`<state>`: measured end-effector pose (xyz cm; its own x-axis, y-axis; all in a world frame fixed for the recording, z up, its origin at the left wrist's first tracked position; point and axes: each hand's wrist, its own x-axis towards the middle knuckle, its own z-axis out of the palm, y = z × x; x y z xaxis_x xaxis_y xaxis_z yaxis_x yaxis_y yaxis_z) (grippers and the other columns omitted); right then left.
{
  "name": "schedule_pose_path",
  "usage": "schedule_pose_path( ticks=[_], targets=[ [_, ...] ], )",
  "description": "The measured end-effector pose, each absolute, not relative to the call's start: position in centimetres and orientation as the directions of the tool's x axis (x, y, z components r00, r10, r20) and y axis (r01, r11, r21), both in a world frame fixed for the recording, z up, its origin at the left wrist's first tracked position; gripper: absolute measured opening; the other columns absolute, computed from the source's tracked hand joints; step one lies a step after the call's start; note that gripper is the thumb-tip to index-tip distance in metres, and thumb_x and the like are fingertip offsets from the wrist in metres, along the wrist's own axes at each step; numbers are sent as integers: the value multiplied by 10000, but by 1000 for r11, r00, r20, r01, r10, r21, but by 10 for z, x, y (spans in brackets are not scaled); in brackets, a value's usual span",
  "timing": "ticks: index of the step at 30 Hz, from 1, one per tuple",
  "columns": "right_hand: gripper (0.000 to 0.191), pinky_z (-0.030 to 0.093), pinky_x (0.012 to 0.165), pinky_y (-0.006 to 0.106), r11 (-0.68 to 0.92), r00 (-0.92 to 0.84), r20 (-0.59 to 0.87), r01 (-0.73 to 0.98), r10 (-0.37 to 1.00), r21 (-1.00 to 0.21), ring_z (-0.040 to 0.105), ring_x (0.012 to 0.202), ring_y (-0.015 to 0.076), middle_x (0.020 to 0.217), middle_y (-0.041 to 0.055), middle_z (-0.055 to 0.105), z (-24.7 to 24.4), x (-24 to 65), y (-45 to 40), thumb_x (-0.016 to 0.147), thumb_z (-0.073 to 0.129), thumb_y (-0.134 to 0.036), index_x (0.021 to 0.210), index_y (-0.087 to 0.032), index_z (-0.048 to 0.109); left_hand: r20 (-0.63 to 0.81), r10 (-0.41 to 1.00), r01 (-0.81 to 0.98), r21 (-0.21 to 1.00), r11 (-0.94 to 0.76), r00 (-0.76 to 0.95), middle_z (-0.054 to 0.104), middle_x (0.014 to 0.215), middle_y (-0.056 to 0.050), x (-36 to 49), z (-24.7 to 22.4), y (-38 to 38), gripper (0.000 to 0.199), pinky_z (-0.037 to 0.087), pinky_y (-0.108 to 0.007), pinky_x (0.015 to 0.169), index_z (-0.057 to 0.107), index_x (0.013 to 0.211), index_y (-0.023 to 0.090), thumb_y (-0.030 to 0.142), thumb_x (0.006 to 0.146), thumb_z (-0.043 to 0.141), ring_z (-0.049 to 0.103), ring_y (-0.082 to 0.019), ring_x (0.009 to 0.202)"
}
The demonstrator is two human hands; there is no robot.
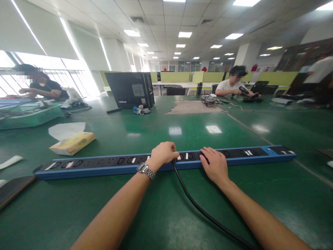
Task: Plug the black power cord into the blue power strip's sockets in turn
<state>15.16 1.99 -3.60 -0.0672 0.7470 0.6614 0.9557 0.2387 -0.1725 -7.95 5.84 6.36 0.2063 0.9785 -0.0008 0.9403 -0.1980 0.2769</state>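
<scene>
A long power strip [109,169] with a blue casing and a black socket face lies across the green table in front of me. My left hand [163,155], with a metal watch on the wrist, is closed over the strip's middle. A thick black power cord [192,201] runs from beneath its fingers toward the lower right; the cord's end is hidden by the hand. My right hand [215,164] lies on the strip to the right, fingers stretched out over the sockets. Small white stickers [186,156] mark some of the sockets.
A tissue pack [74,143] lies behind the strip's left part. Farther back are a black computer case [127,89], gloves [142,110] and a green basket [39,117]. A dark board [15,189] touches the left end. Two people sit across the table; another is at far right.
</scene>
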Motion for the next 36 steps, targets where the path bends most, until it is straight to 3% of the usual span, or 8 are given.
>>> schedule_pose_path(
  ticks=[8,28,32,36],
  targets=[
    [345,354,979,385,224,-43,681,958,731,-180,567,1186,230,1219,63,681,-39,149,22,944,462,-347,1126,-187,707,74,979,959,202,-201,190,711,925,-75,-82,53,44,242,484,-310,673,609,960,235,391,801,515,666,-244,833],
    [351,300,1030,399,104,62,669,973,740,-206,530,1233,242,1259,88,656,-40,130,20,950,415,-264,1147,-154,684,24,916,916,-36,-400,401,720,976,-164,-69,71,49,270,531,-424,752,659,992,184,273,815,475,688,-326,938],
    [337,306,1026,403,105,61,669,973,741,-205,535,1228,240,1257,91,656,-40,129,21,942,433,-257,1139,-154,686,58,928,930,-38,-366,368,724,942,-160,-78,76,45,336,539,-435,725,659,1008,180,404,839,475,694,-334,903],
    [343,305,1028,402,105,69,669,971,740,-216,536,1226,238,1255,85,658,-41,128,21,944,429,-256,1149,-156,685,73,953,956,-40,-291,293,724,882,-164,-85,80,41,442,538,-444,714,705,865,175,545,820,467,693,-352,873]
  ],
)
